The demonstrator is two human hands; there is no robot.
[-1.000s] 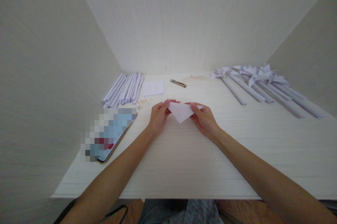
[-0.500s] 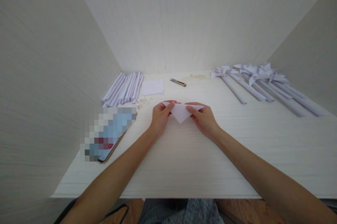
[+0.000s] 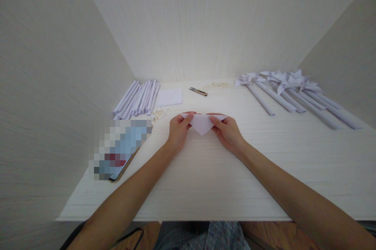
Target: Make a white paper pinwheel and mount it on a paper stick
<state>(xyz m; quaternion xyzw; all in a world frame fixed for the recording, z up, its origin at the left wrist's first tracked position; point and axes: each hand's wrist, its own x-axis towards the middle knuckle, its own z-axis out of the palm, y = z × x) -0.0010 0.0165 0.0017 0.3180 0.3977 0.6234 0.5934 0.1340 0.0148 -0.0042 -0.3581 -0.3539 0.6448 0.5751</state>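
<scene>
A white sheet of paper (image 3: 201, 124), folded into a triangle, is held over the middle of the table with its point towards me. My left hand (image 3: 179, 126) pinches its left corner, thumb on top and fingers behind. On the other side my right hand (image 3: 226, 129) grips the right corner in the same way. The long folded edge runs between both hands. Fingers behind the paper are mostly hidden.
Several rolled paper tubes (image 3: 138, 99) lie at the back left beside a stack of white paper (image 3: 170, 97). Thread snips (image 3: 198, 91) lie at the back. Paper pinwheels (image 3: 282, 81) on tubes fill the back right. A partly blurred phone (image 3: 125, 152) rests at left; small pale bits (image 3: 159, 114) lie nearby.
The right thumb has shifted slightly along the paper's edge, and the triangle's lower point tilts up a little. Both hands keep their hold; everything else stays put.
</scene>
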